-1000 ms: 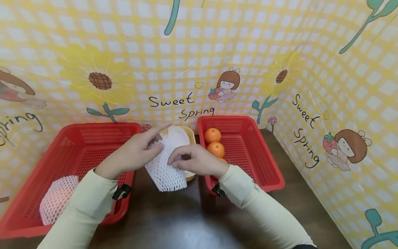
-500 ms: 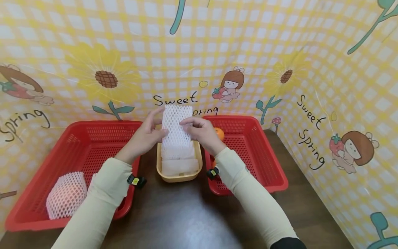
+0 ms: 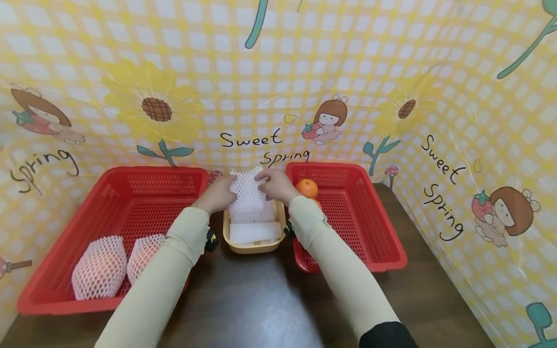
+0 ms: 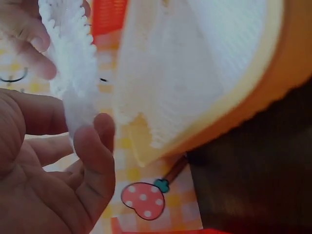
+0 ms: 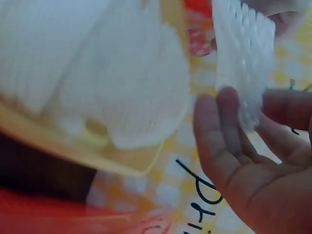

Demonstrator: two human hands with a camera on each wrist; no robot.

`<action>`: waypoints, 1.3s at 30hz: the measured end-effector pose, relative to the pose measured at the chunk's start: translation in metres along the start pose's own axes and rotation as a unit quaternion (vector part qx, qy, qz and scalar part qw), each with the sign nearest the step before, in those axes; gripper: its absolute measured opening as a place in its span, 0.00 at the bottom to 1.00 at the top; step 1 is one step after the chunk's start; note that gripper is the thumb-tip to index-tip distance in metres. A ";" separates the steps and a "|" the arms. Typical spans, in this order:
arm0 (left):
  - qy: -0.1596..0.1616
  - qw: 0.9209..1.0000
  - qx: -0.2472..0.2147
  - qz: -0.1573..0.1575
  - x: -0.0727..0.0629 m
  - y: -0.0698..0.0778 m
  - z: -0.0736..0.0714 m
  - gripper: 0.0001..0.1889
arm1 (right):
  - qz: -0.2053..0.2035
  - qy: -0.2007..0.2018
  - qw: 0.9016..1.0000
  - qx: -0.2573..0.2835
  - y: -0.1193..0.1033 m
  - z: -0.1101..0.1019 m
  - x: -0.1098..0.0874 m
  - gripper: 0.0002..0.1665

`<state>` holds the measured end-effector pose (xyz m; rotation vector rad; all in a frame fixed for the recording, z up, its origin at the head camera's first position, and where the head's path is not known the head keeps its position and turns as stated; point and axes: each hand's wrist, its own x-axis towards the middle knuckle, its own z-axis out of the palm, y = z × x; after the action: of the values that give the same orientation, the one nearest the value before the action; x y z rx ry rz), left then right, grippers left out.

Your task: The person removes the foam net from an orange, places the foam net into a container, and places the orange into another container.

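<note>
A white foam net sleeve (image 3: 248,187) stands upright between both hands, above the back of a small pale-yellow tub (image 3: 252,249). My left hand (image 3: 219,194) pinches its left edge between thumb and fingers, as the left wrist view shows. On the opposite edge, my right hand (image 3: 279,186) pinches it with thumb and fingertips. The right wrist view has the net (image 5: 246,53) hanging flat above that hand's fingers. Further white foam nets (image 3: 254,232) lie stacked inside the tub.
To the left stands a red basket (image 3: 156,175) with two net-wrapped round fruits (image 3: 99,268), one partly behind the sleeve of my left arm. Another red basket (image 3: 383,232) at right holds oranges (image 3: 307,188). A checked cloth (image 3: 348,58) rises behind the dark wooden table (image 3: 243,304).
The net was first slanted low over the tub, then raised upright. Now it sits a little lower, and both hands have moved to its side edges. The camera view has shifted slightly left.
</note>
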<state>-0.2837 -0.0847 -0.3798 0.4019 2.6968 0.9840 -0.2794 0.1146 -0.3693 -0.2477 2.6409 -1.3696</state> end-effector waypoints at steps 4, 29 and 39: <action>-0.020 0.998 0.052 -0.015 0.010 -0.004 0.005 0.32 | 0.027 -0.029 0.997 -0.067 0.003 0.008 0.019 0.21; -0.062 0.961 0.252 -0.093 0.014 -0.010 0.019 0.20 | 0.048 -0.062 0.939 -0.336 0.013 0.042 0.030 0.28; -0.079 0.967 0.228 -0.077 0.017 -0.015 0.026 0.20 | 0.077 -0.062 0.942 -0.320 0.020 0.050 0.029 0.30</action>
<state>-0.2942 -0.0742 -0.4114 0.3269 2.7371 0.2674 -0.2988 0.0795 -0.4156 -0.1840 2.8333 -0.3973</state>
